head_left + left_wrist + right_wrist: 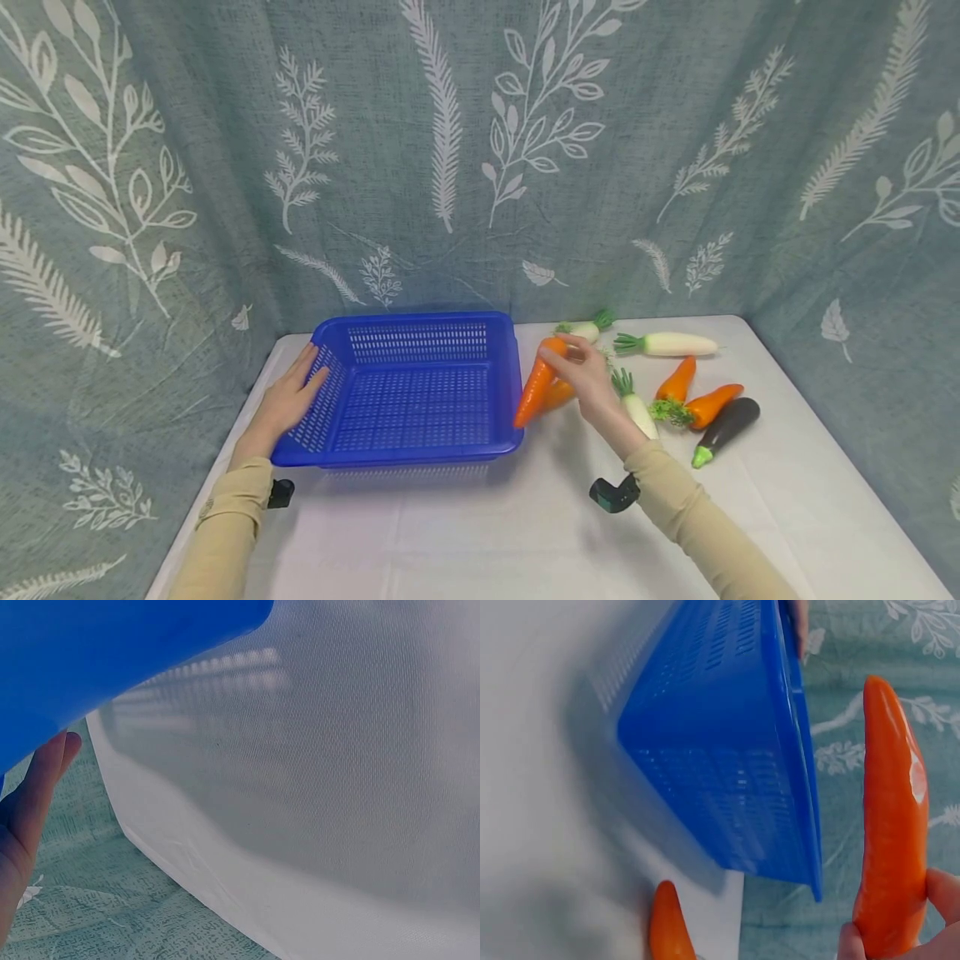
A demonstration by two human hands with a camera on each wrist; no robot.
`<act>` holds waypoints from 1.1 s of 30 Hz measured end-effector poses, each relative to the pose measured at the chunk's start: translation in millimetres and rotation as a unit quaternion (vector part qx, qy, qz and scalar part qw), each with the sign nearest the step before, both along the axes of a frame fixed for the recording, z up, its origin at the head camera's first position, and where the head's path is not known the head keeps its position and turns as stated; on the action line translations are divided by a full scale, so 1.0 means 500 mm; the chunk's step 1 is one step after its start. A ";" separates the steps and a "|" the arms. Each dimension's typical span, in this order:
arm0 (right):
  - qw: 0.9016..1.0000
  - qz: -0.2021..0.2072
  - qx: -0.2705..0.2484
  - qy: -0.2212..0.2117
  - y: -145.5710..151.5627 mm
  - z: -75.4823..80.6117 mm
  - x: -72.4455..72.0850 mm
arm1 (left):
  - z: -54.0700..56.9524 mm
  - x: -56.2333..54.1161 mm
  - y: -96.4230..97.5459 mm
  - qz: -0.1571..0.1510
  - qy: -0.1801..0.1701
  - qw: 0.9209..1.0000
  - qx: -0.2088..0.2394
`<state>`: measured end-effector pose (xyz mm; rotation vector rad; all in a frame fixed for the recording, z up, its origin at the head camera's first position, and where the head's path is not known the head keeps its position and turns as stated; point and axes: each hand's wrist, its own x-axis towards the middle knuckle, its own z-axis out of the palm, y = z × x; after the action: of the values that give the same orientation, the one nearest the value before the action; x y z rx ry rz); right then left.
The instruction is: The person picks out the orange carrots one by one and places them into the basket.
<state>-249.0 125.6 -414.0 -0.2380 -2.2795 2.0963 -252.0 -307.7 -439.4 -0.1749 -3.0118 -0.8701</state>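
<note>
My right hand (588, 375) pinches an orange carrot (542, 383) near its thick top end, with the tapered tip pointing down by the right rim of a blue plastic basket (412, 456). In the right wrist view, thumb and fingers grip the lower end of the carrot (892, 825), beside the basket's outer wall (705, 780). At the basket's left rim is my left hand (288, 400), its thumb reaching over the inner side and its fingers along the outside. Nothing lies inside the basket. Another carrot (558, 396) lies on the table, partly hidden behind the held one.
Right of the basket, white radishes (667, 344) with green leaves, more carrots (712, 406) and a dark eggplant (731, 427) lie on the white table (487, 542). A patterned green-grey curtain (480, 167) encloses the table's back and sides.
</note>
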 end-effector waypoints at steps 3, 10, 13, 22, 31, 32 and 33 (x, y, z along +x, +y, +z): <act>1.000 -0.004 -0.006 0.007 -0.013 -0.003 -0.001 | -0.001 0.000 0.000 -0.001 0.002 1.000 0.000; 1.000 -0.009 -0.002 0.008 -0.042 -0.011 -0.006 | -0.001 0.000 0.001 -0.001 0.000 1.000 0.000; 1.000 -0.006 -0.001 0.007 -0.054 -0.014 -0.008 | -0.002 0.000 0.000 0.000 0.000 1.000 0.002; 1.000 -0.002 -0.016 -0.001 -0.096 -0.016 -0.005 | 0.001 0.002 -0.001 0.001 -0.002 1.000 0.007; 0.998 -0.008 -0.039 0.041 -0.142 -0.023 -0.009 | 0.005 0.002 0.001 0.001 -0.003 1.000 0.009; 0.998 -0.009 -0.040 0.048 -0.147 -0.025 -0.010 | 0.005 0.001 0.001 0.000 -0.003 1.000 0.008; 0.998 -0.010 -0.042 0.054 -0.151 -0.025 -0.010 | 0.004 0.001 0.001 0.000 -0.002 1.000 0.007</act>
<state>-253.9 50.0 -426.3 -0.1450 -2.1242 2.1405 -251.6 -307.2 -437.2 -0.1725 -3.0093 -0.8929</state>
